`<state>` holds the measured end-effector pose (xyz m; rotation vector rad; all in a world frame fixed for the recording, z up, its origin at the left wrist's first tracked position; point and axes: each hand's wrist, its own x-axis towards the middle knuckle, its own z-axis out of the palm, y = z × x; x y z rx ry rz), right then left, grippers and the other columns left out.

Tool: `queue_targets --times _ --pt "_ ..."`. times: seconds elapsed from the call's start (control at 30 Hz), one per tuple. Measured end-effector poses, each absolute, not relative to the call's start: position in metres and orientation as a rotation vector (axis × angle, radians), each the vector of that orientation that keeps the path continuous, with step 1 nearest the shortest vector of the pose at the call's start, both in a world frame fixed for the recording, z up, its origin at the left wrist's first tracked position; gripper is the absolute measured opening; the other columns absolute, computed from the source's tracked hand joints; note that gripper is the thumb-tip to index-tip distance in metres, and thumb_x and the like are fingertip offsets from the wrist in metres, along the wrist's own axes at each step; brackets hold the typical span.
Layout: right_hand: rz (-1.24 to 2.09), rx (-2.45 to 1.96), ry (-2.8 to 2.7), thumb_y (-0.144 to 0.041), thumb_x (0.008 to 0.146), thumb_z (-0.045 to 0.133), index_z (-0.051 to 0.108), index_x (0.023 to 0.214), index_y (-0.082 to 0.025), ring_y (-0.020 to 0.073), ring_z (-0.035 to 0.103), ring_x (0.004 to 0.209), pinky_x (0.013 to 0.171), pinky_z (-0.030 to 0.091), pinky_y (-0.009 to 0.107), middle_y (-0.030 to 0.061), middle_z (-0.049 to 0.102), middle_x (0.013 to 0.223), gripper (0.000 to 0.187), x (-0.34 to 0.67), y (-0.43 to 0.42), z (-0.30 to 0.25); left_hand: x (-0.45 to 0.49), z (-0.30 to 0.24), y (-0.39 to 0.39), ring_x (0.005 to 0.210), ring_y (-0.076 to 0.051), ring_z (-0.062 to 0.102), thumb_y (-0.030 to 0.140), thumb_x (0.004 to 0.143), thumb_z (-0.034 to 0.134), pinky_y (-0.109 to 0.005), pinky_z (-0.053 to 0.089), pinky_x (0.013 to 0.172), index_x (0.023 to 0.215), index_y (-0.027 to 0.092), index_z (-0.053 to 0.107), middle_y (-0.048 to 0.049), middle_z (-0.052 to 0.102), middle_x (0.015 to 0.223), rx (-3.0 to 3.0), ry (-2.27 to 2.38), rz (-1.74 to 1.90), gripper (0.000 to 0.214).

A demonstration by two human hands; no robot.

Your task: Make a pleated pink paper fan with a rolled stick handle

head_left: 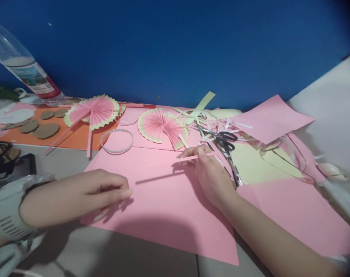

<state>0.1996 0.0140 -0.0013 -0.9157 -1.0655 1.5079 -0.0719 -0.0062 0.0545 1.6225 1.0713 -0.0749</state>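
Note:
My right hand (211,175) pinches a thin pink paper strip (189,158) between thumb and fingers, above a large pink paper sheet (163,207). The strip points left and casts a long narrow shadow on the sheet. My left hand (105,192) hovers over the sheet's left side, thumb and fingers pressed together; what they hold, if anything, I cannot make out. Just beyond the hands lie a pale paper ring (117,141) and a pleated pink paper fan (160,127) edged in yellow-green. Black-handled scissors (225,140) rest beyond my right hand among paper scraps.
A second pleated fan (92,109) with pink strips lies back left, near cardboard discs (46,130) on orange paper (68,134). A plastic bottle (33,77) leans there. Pink paper (274,119) and yellow-green paper (261,165) cover the right side. A blue wall (175,50) stands behind.

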Motion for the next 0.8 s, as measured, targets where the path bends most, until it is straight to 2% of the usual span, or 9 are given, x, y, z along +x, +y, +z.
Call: queue_targets --times 0.07,0.17,0.23,0.3,0.37,0.47,0.53,0.67,0.8 --pt "1.607 -0.993 -1.207 -0.037 0.091 0.052 0.050 0.078 -0.020 0.0122 0.063 0.068 0.065 0.049 0.027 -0.0014 0.062 0.076 0.022 0.202 0.015 0.003 -0.074 0.047 -0.022 0.058 -0.012 0.053 0.033 0.094 0.042 -0.018 0.041 0.058 0.074 0.022 0.056 0.0034 0.056 0.062 1.720 1.168 -0.065 0.027" --pt "1.776 -1.103 -1.414 -0.039 0.088 0.057 0.048 0.078 -0.019 0.0128 0.063 0.064 0.061 0.047 0.025 -0.0014 0.061 0.066 0.024 0.206 0.019 0.008 -0.067 0.032 -0.048 0.066 -0.013 0.054 0.032 0.093 0.042 -0.020 0.041 0.062 0.082 0.021 0.056 0.0013 0.059 0.074 1.996 1.366 0.204 0.021" --pt "1.902 -1.147 -1.556 -0.043 0.087 0.058 0.047 0.078 -0.019 0.0128 0.062 0.061 0.062 0.047 0.026 -0.0010 0.062 0.064 0.028 0.211 0.023 0.011 -0.058 0.021 -0.063 0.074 -0.014 0.056 0.028 0.094 0.039 -0.021 0.043 0.066 0.088 0.021 0.059 -0.0005 0.062 0.082 2.211 1.317 0.366 0.021" --pt "1.963 -1.258 -1.723 -0.050 0.085 0.056 0.047 0.077 -0.019 0.0129 0.059 0.054 0.060 0.046 0.027 -0.0033 0.057 0.057 0.033 0.216 0.026 0.016 -0.050 0.012 -0.076 0.078 -0.015 0.056 0.028 0.092 0.043 -0.023 0.043 0.070 0.101 0.023 0.060 -0.0011 0.064 0.091 2.516 1.171 0.434 0.020" --pt "1.780 -1.488 -1.920 -0.056 0.086 0.050 0.047 0.072 -0.020 0.0133 0.057 0.052 0.057 0.043 0.027 -0.0046 0.052 0.054 0.039 0.220 0.027 0.026 -0.045 0.005 -0.086 0.082 -0.017 0.055 0.035 0.089 0.050 -0.026 0.043 0.075 0.116 0.024 0.056 -0.0011 0.065 0.098 2.763 1.082 0.393 0.031" --pt "1.068 -1.879 -2.196 -0.058 0.090 0.036 0.048 0.071 -0.021 0.0151 0.056 0.057 0.051 0.035 0.025 -0.0011 0.055 0.063 0.044 0.221 0.021 0.046 -0.046 0.000 -0.098 0.092 -0.021 0.052 0.047 0.085 0.054 -0.033 0.038 0.086 0.123 0.023 0.054 -0.0011 0.066 0.107 2.924 1.076 0.342 0.045" --pt "0.699 -1.970 -2.357 -0.050 0.093 0.034 0.049 0.075 -0.022 0.0160 0.053 0.056 0.048 0.029 0.026 -0.0002 0.057 0.064 0.037 0.216 0.013 0.055 -0.049 -0.003 -0.104 0.099 -0.023 0.049 0.049 0.082 0.056 -0.035 0.031 0.094 0.126 0.023 0.052 -0.0009 0.062 0.120 2.943 1.137 0.311 0.051" --pt "0.539 -1.558 -2.690 -0.033 0.095 0.038 0.054 0.083 -0.021 0.0167 0.056 0.068 0.056 0.034 0.028 0.0020 0.061 0.078 0.024 0.201 -0.003 0.047 -0.051 -0.008 -0.109 0.127 -0.027 0.034 0.043 0.078 0.060 -0.040 0.013 0.111 0.138 0.021 0.041 -0.0006 0.038 0.149 2.909 1.191 0.262 0.067" --pt "0.499 -1.044 -2.844 -0.020 0.095 0.042 0.058 0.093 -0.019 0.0187 0.054 0.090 0.076 0.040 0.032 0.0050 0.059 0.094 0.016 0.192 -0.009 0.026 -0.049 -0.009 -0.104 0.137 -0.027 0.023 0.040 0.077 0.060 -0.042 0.007 0.113 0.140 0.020 0.038 -0.0024 0.029 0.154 2.919 1.216 0.170 0.070"
